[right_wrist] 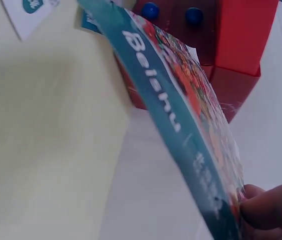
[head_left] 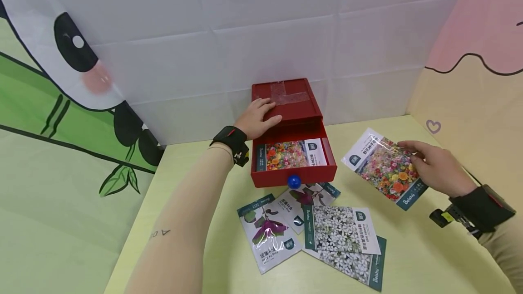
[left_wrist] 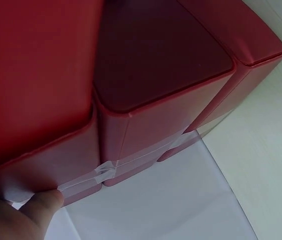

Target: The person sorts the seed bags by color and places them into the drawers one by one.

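My left hand (head_left: 257, 119) rests on the upper left of a red drawer box (head_left: 292, 101), its fingers over the top edge. In the left wrist view, fingertips (left_wrist: 45, 205) touch the box's taped edge. The drawer (head_left: 261, 178) is pulled out, its blue knob (head_left: 294, 182) facing me, and a flower seed packet (head_left: 288, 155) lies inside. To the right of the box, my right hand (head_left: 439, 167) pinches a second seed packet (head_left: 386, 167) by its edge, tilted above the table. It shows mixed bright flowers; a dark green "Beishu" band (right_wrist: 155, 105) shows in the right wrist view.
Before the drawer lie two packets with purple plants, one (head_left: 269, 235) at the left and one (head_left: 310, 196) partly under the drawer front. Two white-flower packets overlap, an upper one (head_left: 341, 229) and a lower one (head_left: 351, 267). A covered wall (head_left: 204, 58) stands behind the yellow table (head_left: 425, 257).
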A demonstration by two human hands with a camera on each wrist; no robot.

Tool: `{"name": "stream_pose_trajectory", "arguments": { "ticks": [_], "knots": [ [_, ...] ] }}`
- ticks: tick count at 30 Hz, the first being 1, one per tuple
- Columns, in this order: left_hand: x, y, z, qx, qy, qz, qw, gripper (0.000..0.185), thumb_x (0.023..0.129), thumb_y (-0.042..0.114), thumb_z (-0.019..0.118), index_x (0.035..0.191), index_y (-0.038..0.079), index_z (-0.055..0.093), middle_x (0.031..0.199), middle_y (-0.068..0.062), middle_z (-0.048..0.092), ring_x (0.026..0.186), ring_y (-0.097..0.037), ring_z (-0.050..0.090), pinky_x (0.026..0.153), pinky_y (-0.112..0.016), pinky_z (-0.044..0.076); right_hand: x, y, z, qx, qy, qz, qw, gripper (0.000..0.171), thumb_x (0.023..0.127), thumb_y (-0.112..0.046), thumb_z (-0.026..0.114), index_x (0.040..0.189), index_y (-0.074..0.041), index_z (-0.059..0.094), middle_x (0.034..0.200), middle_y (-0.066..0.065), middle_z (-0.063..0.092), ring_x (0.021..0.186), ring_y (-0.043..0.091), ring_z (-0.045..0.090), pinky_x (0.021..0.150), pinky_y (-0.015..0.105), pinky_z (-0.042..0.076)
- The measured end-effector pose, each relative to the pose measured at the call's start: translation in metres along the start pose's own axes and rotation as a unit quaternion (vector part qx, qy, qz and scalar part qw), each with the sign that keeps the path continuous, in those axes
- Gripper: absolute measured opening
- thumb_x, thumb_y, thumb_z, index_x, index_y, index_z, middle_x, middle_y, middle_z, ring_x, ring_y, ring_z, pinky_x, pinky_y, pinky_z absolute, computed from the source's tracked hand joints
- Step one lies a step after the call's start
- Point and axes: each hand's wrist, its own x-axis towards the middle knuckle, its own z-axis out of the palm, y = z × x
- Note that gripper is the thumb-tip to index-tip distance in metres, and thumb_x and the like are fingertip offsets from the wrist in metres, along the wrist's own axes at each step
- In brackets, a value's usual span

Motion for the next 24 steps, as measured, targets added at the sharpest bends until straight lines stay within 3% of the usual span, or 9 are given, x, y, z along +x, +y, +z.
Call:
{"name": "stream_pose_trajectory", "arguments": {
  "ticks": [10,14,24],
  "knots": [
    [-0.001,0.002,-0.001,-0.001,-0.004,-0.009,1.0,0.068,0.096,0.053,0.044,0.15,0.014,0.034,0.157,-0.007,0.023,0.146,-0.026,0.009,0.116,-0.044,0.014,0.03,-0.033,-0.024,-0.024,0.067,-0.06,0.996,0.034,0.096,0.0,0.047,0.128,-0.003,0.058,0.105,0.02,0.064,0.07,0.015,0.054,0.052,0.02,0.04],
    [-0.001,0.003,-0.002,0.0,-0.004,-0.006,1.0,0.067,0.096,0.053,0.045,0.15,0.014,0.034,0.157,-0.007,0.023,0.146,-0.027,0.009,0.116,-0.044,0.013,0.044,-0.048,-0.033,-0.027,0.078,-0.087,0.993,0.035,0.096,0.0,0.046,0.129,-0.004,0.058,0.107,0.017,0.064,0.071,0.014,0.054,0.053,0.016,0.039],
    [-0.001,0.002,-0.001,0.0,-0.003,-0.004,1.0,0.067,0.097,0.052,0.044,0.15,0.014,0.033,0.157,-0.007,0.023,0.146,-0.026,0.009,0.116,-0.043,0.013,0.073,-0.08,-0.044,-0.036,0.096,-0.134,0.986,0.036,0.096,0.001,0.046,0.128,-0.007,0.059,0.105,0.014,0.065,0.066,0.015,0.051,0.048,0.02,0.033]
  ]
}}
